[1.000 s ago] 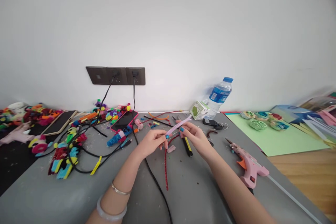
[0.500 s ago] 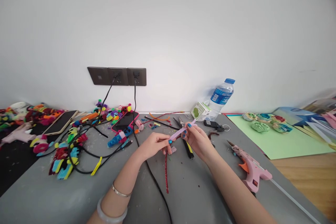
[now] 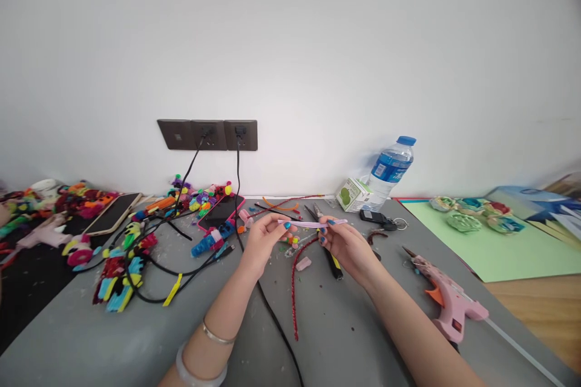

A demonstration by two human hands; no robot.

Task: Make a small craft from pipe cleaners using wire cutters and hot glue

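Observation:
A pale lilac pipe cleaner (image 3: 311,224) stretches nearly level between my two hands above the grey table. My left hand (image 3: 267,243) pinches its left end between thumb and fingers. At the other end, my right hand (image 3: 347,248) grips it with thumb and index finger. A dark red pipe cleaner (image 3: 294,290) hangs or lies below, its upper end running up to my right fingertips; I cannot tell whether they hold it. Behind the right hand lie pliers (image 3: 334,265) with black and yellow handles, and a small pale pink piece (image 3: 304,263) sits nearby.
A pink glue gun (image 3: 447,299) lies at the right, near green paper (image 3: 422,217) bearing fabric rosettes. Keys (image 3: 376,217), a small box (image 3: 353,195) and a water bottle (image 3: 390,169) stand by the wall. Black cables (image 3: 272,317), phones (image 3: 113,214) and colourful pipe-cleaner figures (image 3: 118,275) fill the left.
My hands have moved apart, and the lilac pipe cleaner has gone from slanted to nearly level. My left hand has moved away from the red pipe cleaner. The view has shifted slightly left.

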